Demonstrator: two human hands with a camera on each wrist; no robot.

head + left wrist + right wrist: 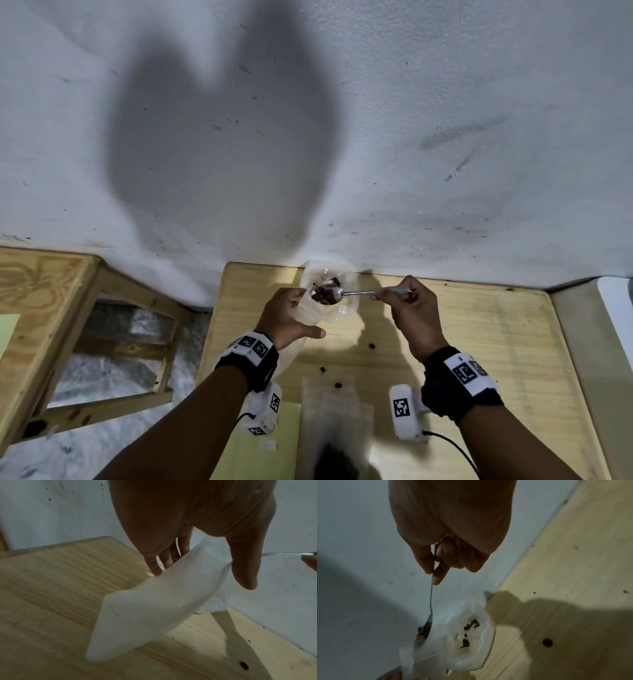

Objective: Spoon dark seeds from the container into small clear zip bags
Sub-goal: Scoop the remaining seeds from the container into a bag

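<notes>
My left hand [291,317] grips a small clear zip bag [308,310] by its top, near the table's back edge; in the left wrist view the thumb [243,569] and fingers [159,562] hold the bag [150,605] between them. My right hand [407,305] pinches the handle of a metal spoon [359,292]. Its bowl, heaped with dark seeds [324,295], hovers at the bag's mouth. Behind it lies a crumpled clear plastic container [471,632] with a few seeds inside. The right wrist view shows the spoon [431,596] edge-on beside the zip bag [423,655].
A few loose seeds [372,346] lie on the wooden table [479,342]. A blurred stack of clear bags [335,411] and a green sheet [263,448] sit at the front. The white wall [411,171] rises right behind the table. A wooden frame [44,308] stands to the left.
</notes>
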